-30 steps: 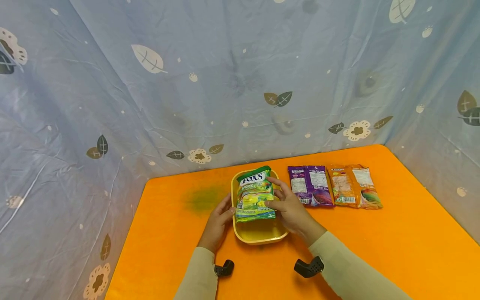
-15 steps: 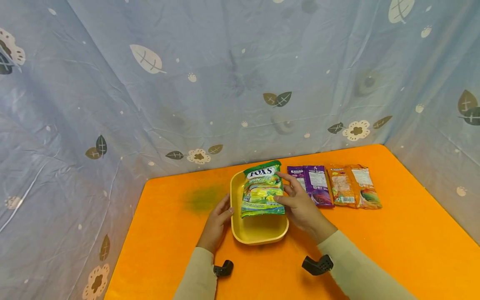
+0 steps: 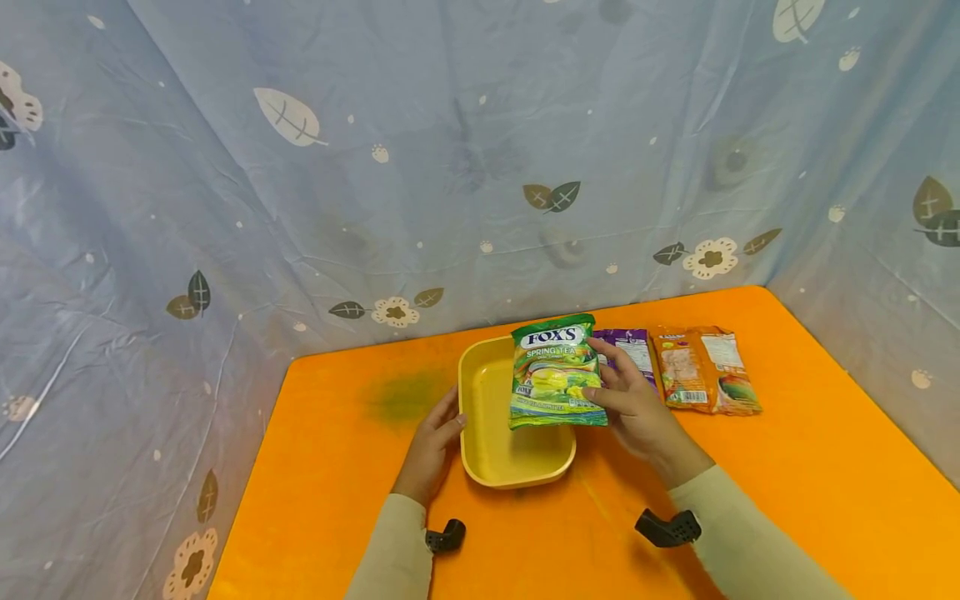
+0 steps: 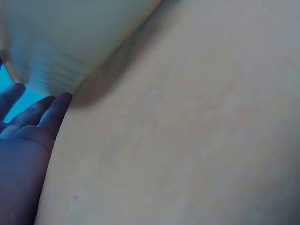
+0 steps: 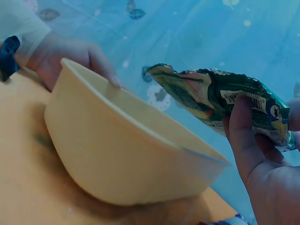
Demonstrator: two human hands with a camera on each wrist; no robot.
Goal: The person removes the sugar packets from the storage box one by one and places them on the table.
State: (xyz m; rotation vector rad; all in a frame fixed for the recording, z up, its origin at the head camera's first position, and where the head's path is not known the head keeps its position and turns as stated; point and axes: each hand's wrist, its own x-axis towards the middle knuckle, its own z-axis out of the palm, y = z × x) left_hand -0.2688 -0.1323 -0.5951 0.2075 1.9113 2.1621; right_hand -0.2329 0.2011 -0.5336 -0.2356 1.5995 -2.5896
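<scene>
A green Fox's Spring Tea candy bag [image 3: 553, 372] is raised over the right side of a yellow plastic basin [image 3: 481, 454]. My right hand [image 3: 640, 410] grips the bag by its right edge, thumb on one face and fingers on the other. From the right wrist view, the underside of the candy bag [image 5: 206, 96] shows a barcode. My left hand [image 3: 429, 450] holds the basin's left rim, its thumb at the rim and fingers along the outer wall. In the left wrist view, fingertips [image 4: 60, 104] touch the outside of the basin [image 4: 84, 42].
Behind the right hand lies a purple candy bag [image 3: 633, 346], partly covered. An orange candy bag [image 3: 705, 371] lies to its right. All rest on an orange-topped table [image 3: 337, 483], with a patterned blue curtain [image 3: 420, 125] along the back and sides.
The right hand has lifted the green candy bag from inside the basin and moved it up and rightward, now overlapping the purple bag in view. The left hand has stayed at the basin's rim.
</scene>
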